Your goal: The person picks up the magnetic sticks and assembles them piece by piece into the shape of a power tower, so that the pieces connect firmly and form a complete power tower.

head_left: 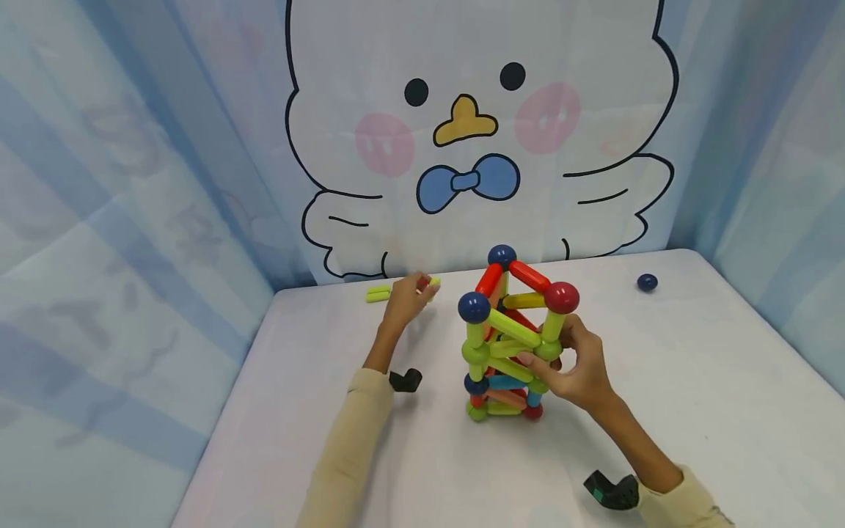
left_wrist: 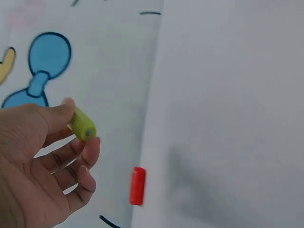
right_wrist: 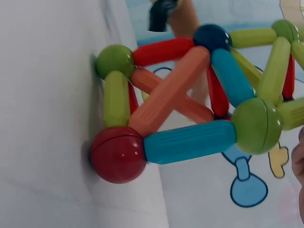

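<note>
My left hand (head_left: pixel 406 297) is at the table's far edge. Thumb and fingers pinch a yellow-green magnetic stick (left_wrist: pixel 82 125), one end showing a small metal disc. A tower of magnetic sticks and balls (head_left: pixel 505 348) stands upright on the table, with blue, red and green balls at its corners. From its right side my right hand (head_left: pixel 584 367) grips it around mid-height, thumb in front and the other fingers partly hidden behind. In the right wrist view, a dark red ball (right_wrist: pixel 118 154) and a green ball (right_wrist: pixel 115 62) form the tower's foot on the table.
Two yellow-green sticks (head_left: pixel 378 294) lie beside the left hand, and a red stick (left_wrist: pixel 137 185) lies near the table's far edge. A loose dark blue ball (head_left: pixel 648 282) sits at the back right. Behind the white table (head_left: pixel 317 411) hangs a printed curtain (head_left: pixel 462 44).
</note>
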Demonstrator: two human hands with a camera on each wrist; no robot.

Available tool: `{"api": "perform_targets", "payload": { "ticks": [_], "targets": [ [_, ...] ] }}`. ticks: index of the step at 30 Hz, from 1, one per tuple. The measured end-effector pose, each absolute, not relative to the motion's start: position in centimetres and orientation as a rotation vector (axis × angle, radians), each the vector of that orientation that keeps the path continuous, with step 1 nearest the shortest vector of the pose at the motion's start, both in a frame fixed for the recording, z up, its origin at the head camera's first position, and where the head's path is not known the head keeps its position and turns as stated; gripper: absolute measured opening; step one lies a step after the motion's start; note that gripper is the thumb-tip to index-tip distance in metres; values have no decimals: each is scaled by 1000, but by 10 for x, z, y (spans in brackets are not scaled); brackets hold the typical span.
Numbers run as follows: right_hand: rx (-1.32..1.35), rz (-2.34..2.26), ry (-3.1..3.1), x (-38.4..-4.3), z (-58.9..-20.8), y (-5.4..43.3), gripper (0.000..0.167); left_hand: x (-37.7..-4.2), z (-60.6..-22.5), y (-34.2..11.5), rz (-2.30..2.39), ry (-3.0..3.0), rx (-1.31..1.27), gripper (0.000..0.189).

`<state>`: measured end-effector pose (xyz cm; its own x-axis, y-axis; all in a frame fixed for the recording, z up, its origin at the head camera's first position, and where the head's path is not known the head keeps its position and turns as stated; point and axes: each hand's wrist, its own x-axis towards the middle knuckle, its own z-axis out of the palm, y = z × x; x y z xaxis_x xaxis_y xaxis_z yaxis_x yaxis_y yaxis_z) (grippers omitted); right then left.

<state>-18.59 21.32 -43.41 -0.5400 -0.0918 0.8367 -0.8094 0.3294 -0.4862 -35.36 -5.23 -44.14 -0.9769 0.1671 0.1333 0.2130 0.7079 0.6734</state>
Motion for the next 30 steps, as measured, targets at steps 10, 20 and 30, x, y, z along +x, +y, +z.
{"api": "perform_targets", "payload": {
  "ticks": [10, 20, 30],
  "targets": [
    [813, 1149, -1746, -188, -439, 196, 62, -285, -354, -43, -2096, -2115, -647, 36],
    [831, 1130, -1730, -190, -442, 194, 63, -217, -337, -41, -2107, -1696, -924, 47],
    [820, 1123, -1738, -189, -442, 194, 63, -195, -334, -30, -1842, -1834, -957, 39]
  ]
}}
